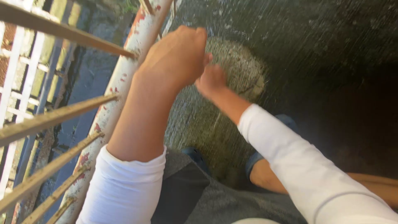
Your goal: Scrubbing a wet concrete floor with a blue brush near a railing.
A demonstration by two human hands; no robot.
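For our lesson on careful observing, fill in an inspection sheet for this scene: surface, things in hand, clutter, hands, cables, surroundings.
Surface: rough, dark concrete floor, blurred by motion, with a paler round patch.
Things in hand: a white-painted metal post with red rust spots; thin rusty bars run off it to the left.
Clutter: nothing seen.
Hands: left hand is curled into a fist beside the post; whether it grips anything cannot be told. Right hand is closed just behind it, contents hidden. Both arms wear white sleeves.
Cables: nothing seen.
Surroundings: beyond the railing, wet-looking ground far below; the person's blue shoe and grey clothing are under the arms.
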